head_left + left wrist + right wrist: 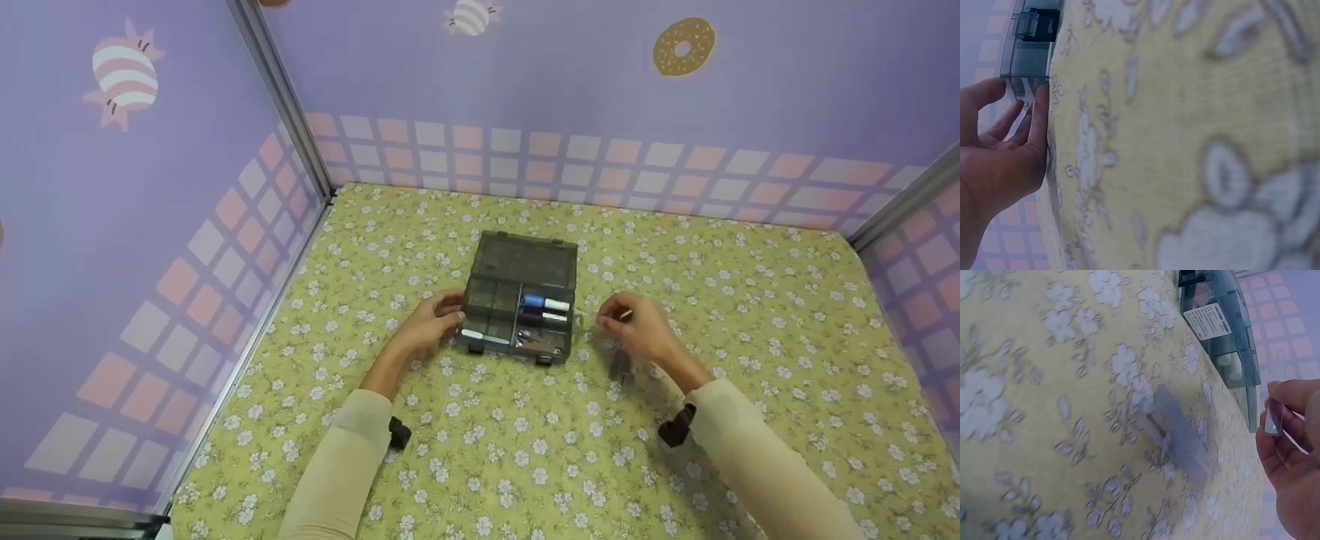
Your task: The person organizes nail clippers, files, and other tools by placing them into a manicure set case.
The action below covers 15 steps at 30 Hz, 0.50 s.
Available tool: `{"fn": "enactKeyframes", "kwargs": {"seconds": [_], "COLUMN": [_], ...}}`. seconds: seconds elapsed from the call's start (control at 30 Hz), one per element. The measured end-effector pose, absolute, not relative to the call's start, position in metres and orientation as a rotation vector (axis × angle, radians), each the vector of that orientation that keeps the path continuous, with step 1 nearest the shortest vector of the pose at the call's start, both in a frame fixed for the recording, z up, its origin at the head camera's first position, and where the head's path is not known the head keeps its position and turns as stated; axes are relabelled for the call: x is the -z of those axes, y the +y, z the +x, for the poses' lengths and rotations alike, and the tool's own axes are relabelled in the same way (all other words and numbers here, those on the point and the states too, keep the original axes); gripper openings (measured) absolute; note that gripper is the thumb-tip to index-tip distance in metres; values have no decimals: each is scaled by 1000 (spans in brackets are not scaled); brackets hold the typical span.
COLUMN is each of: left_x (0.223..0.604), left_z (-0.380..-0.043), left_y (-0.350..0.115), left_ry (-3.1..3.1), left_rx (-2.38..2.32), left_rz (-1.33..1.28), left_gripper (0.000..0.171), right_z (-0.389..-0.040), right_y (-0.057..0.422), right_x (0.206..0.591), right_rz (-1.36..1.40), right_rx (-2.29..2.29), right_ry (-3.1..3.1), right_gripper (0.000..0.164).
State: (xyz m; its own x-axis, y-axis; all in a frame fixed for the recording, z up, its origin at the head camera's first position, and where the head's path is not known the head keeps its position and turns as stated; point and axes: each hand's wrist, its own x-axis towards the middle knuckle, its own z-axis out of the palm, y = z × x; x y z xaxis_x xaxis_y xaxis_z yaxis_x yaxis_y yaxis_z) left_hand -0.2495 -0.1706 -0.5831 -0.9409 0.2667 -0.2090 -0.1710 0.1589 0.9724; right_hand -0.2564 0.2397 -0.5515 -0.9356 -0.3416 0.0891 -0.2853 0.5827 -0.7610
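Note:
A translucent dark storage box (517, 352) stands on the floral cloth, its lid (526, 259) leaning back. My left hand (431, 326) touches its left side with thumb and fingertips against the wall. My right hand (636, 322), right of the box, pinches a clear flat strip (1276, 408) between thumb and fingers. Blue (534, 300) and dark purple (531, 311) small bottles with white caps lie in one compartment. A slim tool with a pale handle (472, 334) and a brown strip (534, 346) lie in the front compartments.
On the cloth below my right hand lies a translucent greyish flat piece (1179, 439) with small dark print. A white printed label (1207, 322) is on the box's side. Purple patterned walls (562, 82) with metal corner posts (285, 90) border the table.

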Motion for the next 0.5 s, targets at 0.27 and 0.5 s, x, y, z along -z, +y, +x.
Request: {"fn": "enactKeyframes", "kwargs": {"seconds": [0.27,0.5], "left_x": [584,582], "left_z": [-251,-252], "left_y": [-170,-168], "left_ry": [2097,2106], "left_rx": [-1855,-1868], "left_rz": [82,81], "left_gripper": [54,54], "right_z": [-267,-275], "right_y": [216,190], "right_x": [546,543], "right_rz": [-621,-685], "right_rx": [1321,1308], "right_ry": [2737,2750], "right_gripper": [7,7]}}
